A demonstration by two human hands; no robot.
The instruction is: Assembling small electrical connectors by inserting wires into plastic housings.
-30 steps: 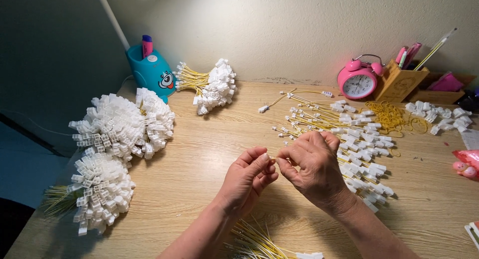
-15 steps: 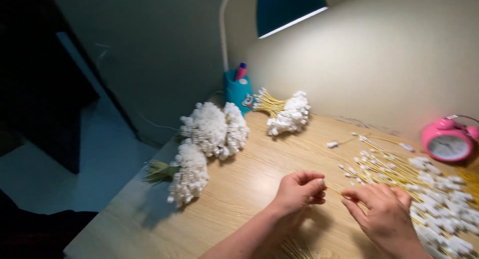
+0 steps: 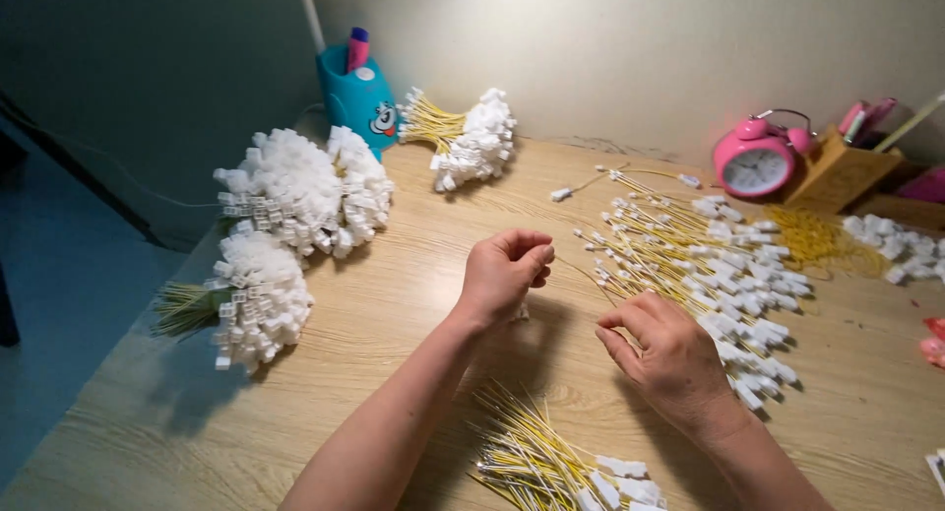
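Note:
My left hand [image 3: 504, 273] is raised a little over the wooden table [image 3: 394, 304], fingers curled on one end of a thin yellow wire [image 3: 573, 272]. My right hand [image 3: 661, 355] sits lower right, thumb and forefinger pinched on the wire's other end. Just right of both hands lies a spread of loose yellow wires with white connectors [image 3: 709, 265]. A second pile of the same wires [image 3: 551, 462] lies between my forearms at the near edge.
Bundled wires with white connectors sit at left [image 3: 258, 299], [image 3: 305, 191] and at the back [image 3: 468, 137]. A teal pen holder [image 3: 356, 93], a pink alarm clock [image 3: 756, 161] and a wooden holder [image 3: 837, 171] line the wall. Loose white connectors [image 3: 901, 245] lie far right.
The view swung left and back toward the table. My hands have drawn apart, with the left lifted up and the right lowered toward the table, the thin wire stretched between them.

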